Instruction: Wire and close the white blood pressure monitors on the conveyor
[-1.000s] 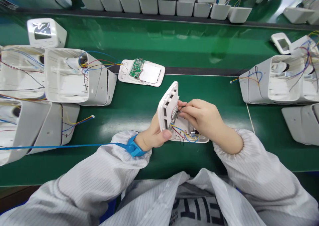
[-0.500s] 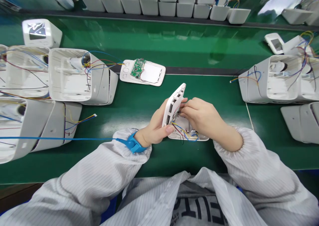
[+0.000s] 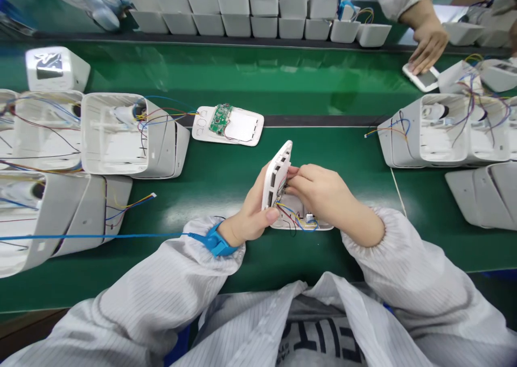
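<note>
My left hand (image 3: 253,212) grips a white plastic panel (image 3: 277,175), tilted up on edge with slots along its side. My right hand (image 3: 321,190) is pinched against the panel's inner face; the fingertips are partly hidden, and what they hold cannot be made out. Below both hands a white plastic housing (image 3: 326,227) lies on the green bench, partly covered by my right hand. Blue, yellow, red and black wires (image 3: 297,219) run between panel and housing. A blue wrist strap (image 3: 218,242) with a cord circles my left wrist.
Another white panel with a green circuit board (image 3: 221,119) lies ahead. Open white housings (image 3: 157,140) with loose wires stand at left, more housings (image 3: 393,143) at right. At the far right, another person's hand (image 3: 430,43) touches a white panel with a screen (image 3: 422,78).
Another person's hand has come in at the upper right onto the white screen panel. The view has shifted slightly. My hands keep nearly the same hold on the panel.
</note>
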Action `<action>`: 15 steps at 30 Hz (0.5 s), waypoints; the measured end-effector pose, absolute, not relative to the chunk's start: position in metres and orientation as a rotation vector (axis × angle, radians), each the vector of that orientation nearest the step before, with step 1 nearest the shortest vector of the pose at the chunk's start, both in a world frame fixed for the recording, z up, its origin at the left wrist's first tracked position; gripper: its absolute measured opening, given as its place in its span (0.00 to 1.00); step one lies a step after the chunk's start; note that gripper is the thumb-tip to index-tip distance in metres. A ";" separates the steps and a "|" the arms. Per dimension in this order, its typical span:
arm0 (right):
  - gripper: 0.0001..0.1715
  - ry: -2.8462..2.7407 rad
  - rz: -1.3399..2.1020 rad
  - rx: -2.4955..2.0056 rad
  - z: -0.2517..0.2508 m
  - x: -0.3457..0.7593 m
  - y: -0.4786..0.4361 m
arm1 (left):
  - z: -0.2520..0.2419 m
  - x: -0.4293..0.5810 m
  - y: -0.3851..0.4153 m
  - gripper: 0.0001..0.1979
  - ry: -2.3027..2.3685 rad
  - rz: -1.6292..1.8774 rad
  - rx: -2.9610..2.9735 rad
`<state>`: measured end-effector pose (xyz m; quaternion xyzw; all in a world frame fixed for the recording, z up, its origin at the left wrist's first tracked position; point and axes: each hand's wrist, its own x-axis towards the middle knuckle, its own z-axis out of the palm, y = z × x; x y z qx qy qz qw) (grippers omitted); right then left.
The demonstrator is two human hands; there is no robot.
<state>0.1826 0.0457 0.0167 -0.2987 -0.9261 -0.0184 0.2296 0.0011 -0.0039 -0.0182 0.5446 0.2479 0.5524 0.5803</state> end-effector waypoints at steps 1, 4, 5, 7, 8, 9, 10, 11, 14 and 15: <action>0.19 -2.519 -0.011 -0.871 0.021 0.184 0.045 | -0.019 0.001 -0.004 0.38 0.582 1.285 1.238; 0.24 -2.476 0.337 -0.868 0.039 0.187 0.037 | -0.019 0.000 -0.004 0.38 0.586 1.277 1.223; 0.25 -2.498 0.482 -0.809 0.044 0.188 0.034 | -0.018 -0.001 -0.004 0.38 0.589 1.271 1.231; 0.23 -2.565 0.694 -0.682 0.051 0.189 0.030 | -0.016 -0.003 -0.005 0.40 0.607 1.247 1.231; 0.20 -2.585 0.754 -0.645 0.052 0.189 0.029 | -0.015 -0.004 -0.005 0.40 0.620 1.229 1.226; 0.17 -2.581 0.801 -0.628 0.053 0.190 0.030 | -0.015 -0.004 -0.005 0.40 0.633 1.215 1.225; 0.15 -2.558 0.860 -0.614 0.053 0.192 0.032 | -0.015 -0.005 -0.006 0.40 0.645 1.209 1.233; 0.14 -2.526 0.937 -0.596 0.054 0.194 0.035 | -0.015 -0.006 -0.006 0.40 0.652 1.204 1.248; 0.11 -2.439 1.195 -0.529 0.055 0.202 0.047 | -0.015 -0.006 -0.005 0.42 0.653 1.194 1.308; 0.12 -2.417 1.278 -0.504 0.056 0.204 0.050 | -0.014 -0.006 -0.005 0.43 0.651 1.191 1.322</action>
